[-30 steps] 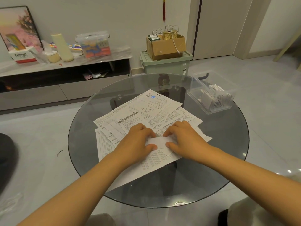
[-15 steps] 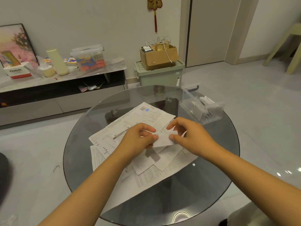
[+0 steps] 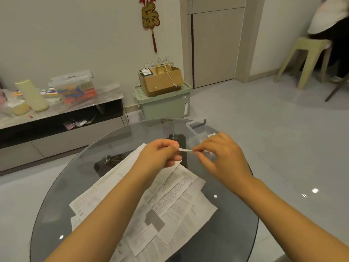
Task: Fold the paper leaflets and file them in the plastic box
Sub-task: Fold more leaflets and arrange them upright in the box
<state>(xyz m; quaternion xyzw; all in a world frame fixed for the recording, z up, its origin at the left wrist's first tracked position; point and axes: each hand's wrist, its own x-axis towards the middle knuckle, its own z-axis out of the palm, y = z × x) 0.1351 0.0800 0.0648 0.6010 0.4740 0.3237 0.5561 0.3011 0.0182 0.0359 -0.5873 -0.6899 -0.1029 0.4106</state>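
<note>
Loose paper leaflets (image 3: pixel 170 201) lie overlapped on the round glass table (image 3: pixel 236 214). Above them, the left hand (image 3: pixel 158 156) and right hand (image 3: pixel 222 157) each pinch an end of a small folded leaflet (image 3: pixel 186 150), held edge-on in the air between them. Just beyond the right hand sits the clear plastic box (image 3: pixel 196 125), partly hidden.

A cardboard box (image 3: pixel 161 81) sits on a green bin (image 3: pixel 163 104). A red ornament (image 3: pixel 150 19) hangs on the wall. A stool (image 3: pixel 306 59) stands right.
</note>
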